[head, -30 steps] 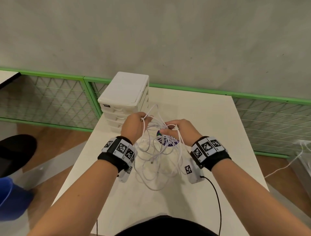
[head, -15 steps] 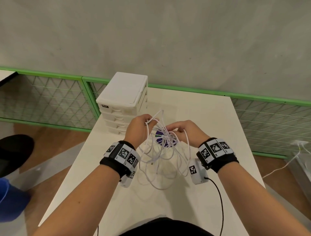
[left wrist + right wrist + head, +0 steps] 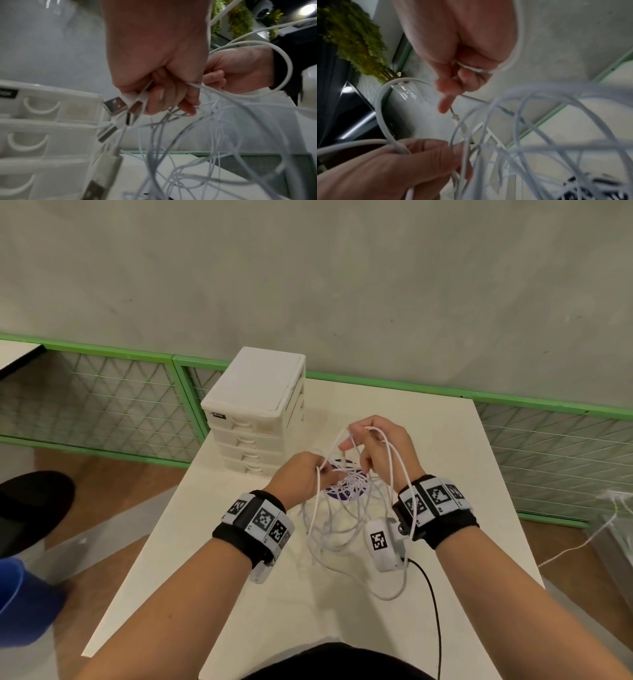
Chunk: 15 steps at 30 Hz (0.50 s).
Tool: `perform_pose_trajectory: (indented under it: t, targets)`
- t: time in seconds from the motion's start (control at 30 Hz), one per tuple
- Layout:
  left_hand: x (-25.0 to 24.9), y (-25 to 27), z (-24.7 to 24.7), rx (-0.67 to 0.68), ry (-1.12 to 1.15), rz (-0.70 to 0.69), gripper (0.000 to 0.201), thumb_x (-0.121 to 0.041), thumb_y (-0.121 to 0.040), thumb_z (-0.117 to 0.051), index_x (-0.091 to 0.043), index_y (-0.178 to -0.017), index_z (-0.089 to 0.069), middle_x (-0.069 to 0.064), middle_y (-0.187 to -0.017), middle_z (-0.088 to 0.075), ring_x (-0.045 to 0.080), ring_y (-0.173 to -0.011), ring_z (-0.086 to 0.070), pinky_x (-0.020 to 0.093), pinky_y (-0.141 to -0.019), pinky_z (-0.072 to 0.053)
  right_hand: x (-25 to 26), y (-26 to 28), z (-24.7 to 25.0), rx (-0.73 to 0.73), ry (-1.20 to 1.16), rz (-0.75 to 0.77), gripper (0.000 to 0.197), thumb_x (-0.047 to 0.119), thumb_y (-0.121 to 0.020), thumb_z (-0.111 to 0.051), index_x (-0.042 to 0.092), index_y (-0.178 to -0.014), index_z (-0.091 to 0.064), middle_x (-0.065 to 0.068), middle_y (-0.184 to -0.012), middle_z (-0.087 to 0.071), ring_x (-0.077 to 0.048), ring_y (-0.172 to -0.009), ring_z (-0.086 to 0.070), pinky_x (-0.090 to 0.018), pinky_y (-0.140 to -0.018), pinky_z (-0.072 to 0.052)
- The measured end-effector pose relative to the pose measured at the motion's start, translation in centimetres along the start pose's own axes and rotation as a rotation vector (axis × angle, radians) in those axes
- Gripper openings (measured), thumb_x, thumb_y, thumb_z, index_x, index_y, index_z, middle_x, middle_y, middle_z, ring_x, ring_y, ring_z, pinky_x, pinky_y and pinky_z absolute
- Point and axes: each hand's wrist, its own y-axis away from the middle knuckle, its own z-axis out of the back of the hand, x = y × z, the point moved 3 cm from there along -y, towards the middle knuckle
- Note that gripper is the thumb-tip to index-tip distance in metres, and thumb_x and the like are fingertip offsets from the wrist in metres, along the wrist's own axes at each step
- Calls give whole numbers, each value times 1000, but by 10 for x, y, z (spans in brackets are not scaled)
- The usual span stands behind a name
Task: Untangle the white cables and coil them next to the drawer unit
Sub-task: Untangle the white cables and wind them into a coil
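White cables (image 3: 346,529) hang in thin tangled loops from both hands.

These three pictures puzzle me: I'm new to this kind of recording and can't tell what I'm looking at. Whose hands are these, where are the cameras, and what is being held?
There is no machine here, only a person with a camera on the head and one strapped to each wrist. The big picture looks down from the head; the two close-ups look along each hand. On the white table stands a white drawer unit. The left hand grips a bundle of white cables near their metal plugs. The right hand, raised higher, pinches a strand and lifts it. The loops hang tangled between both hands.
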Motion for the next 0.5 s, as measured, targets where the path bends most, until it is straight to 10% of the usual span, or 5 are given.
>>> perform_pose_trajectory:
  t: [0.13, 0.23, 0.37, 0.5]
  targets:
    - [17, -1, 9, -27, -58, 90, 32, -39, -83, -70, -9, -93, -69, 5, -82, -66, 17, -73, -61, 27, -66, -48, 17, -12, 22, -179, -130, 11, 9, 6, -95, -49, 6, -88, -54, -16, -88, -66, -8, -33, -46, -15, -31, -33]
    - [24, 4, 18, -17, -8, 139, 64, -44, -75, -77, -11, -125, -54, 3, -117, -61, 22, -105, -59, 33, -91, -48, 6, -35, 46, -270, -125, -61, 16, -4, -92, -45, 4, -98, -57, -17, -97, -63, -8, -39, -53, -17, -36, -38]
    - [7, 10, 34, 65, 14, 140, 95, -42, -74, -78, -14, -148, -25, 9, -144, -43, 23, -127, -47, 30, -97, -39, -23, -64, 71, 24, 683, -91, 83, -4, -86, -56, 22, -150, -9, -9, -148, -37, -25, -112, -58, -31, -90, -47]
    - [-8, 13, 51, 95, -155, 122, 68, -29, -85, -69, -15, -144, -36, 12, -140, -48, 24, -125, -49, 29, -94, -39, -50, -68, 92, 282, 1143, -302, 102, -1, -81, -63, 22, -149, 9, -12, -154, -20, -32, -127, -44, -39, -96, -44]
